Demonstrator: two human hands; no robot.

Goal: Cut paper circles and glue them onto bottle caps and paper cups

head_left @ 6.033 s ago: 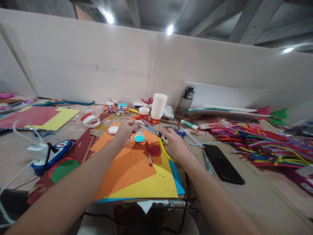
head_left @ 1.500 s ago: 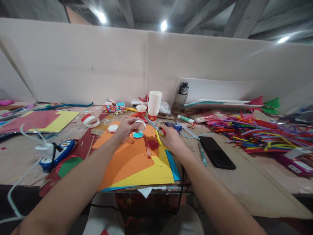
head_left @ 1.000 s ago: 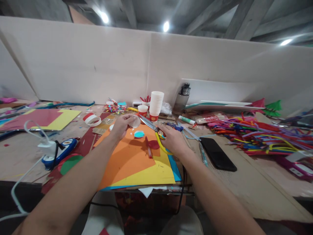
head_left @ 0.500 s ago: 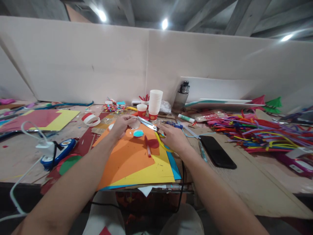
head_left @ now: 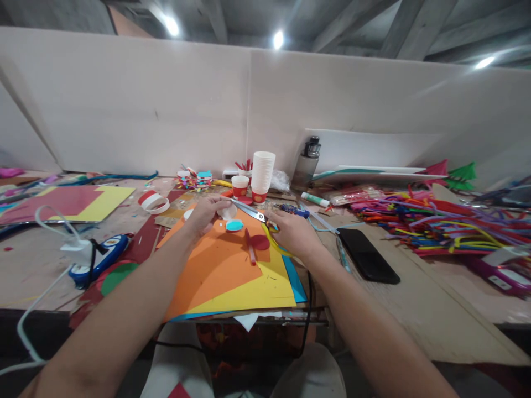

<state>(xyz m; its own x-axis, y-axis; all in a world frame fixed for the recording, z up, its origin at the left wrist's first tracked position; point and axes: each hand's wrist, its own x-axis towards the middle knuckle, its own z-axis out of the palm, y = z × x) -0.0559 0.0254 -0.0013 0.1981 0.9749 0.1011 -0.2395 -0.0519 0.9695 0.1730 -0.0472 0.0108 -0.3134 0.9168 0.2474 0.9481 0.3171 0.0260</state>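
My left hand (head_left: 206, 213) pinches a small white paper disc (head_left: 229, 211) above the orange sheet. My right hand (head_left: 289, 229) grips a pair of scissors (head_left: 251, 211), whose blades point left and reach the disc's upper edge. The scissors' handles are mostly covered by my fingers. Beneath the hands lie a small blue-topped piece (head_left: 234, 225), a red paper circle (head_left: 260, 242) and a red pen (head_left: 250, 246). They rest on stacked orange card (head_left: 219, 265) and yellow card (head_left: 249, 293), with blue card (head_left: 295, 279) showing at the edge.
Behind the hands stand a tall stack of paper cups (head_left: 263, 171) and a dark bottle (head_left: 306, 163). A phone (head_left: 367, 255) lies on cardboard at right, near a heap of pipe cleaners (head_left: 427, 218). A blue power strip (head_left: 103, 257) and a red-and-white paper ring (head_left: 154, 203) sit at left.
The scissors and both hands have barely shifted; the white disc seems turned slightly at the blades. The whole view has moved very slightly.
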